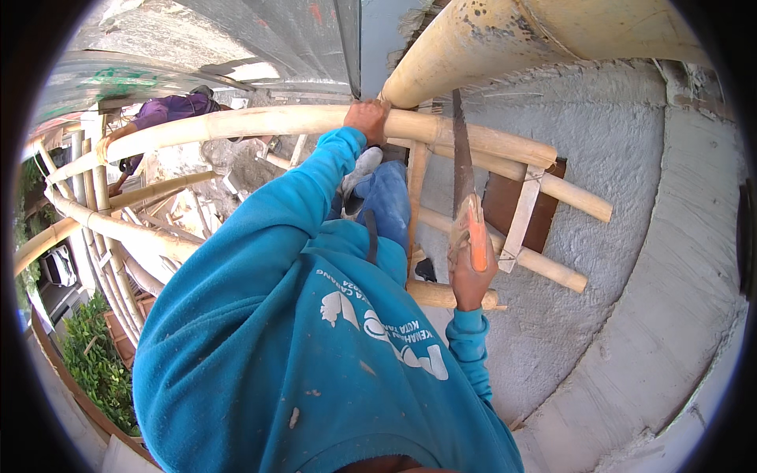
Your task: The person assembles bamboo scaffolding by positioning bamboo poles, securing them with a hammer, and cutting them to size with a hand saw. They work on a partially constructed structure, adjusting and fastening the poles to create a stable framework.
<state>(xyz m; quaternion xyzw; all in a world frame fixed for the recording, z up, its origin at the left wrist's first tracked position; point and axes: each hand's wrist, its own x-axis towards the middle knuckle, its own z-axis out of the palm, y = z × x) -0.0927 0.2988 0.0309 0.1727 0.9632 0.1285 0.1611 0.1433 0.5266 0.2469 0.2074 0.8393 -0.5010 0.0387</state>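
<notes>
Right, the handsaw (464, 197) stands upright at frame centre, orange grip clenched in the right hand (471, 272), blade rising toward the thick bamboo pole (473, 39) above. Left hand (367, 120) wraps the horizontal bamboo rail (300, 122). Looks like positioning before cutting; next calls for steady footing. Another worker (169, 110) crouches upper left.

One head-worn fisheye looks steeply down the person's own body, close over bamboo scaffolding (315, 122) beside a plastered wall (623, 173).
</notes>
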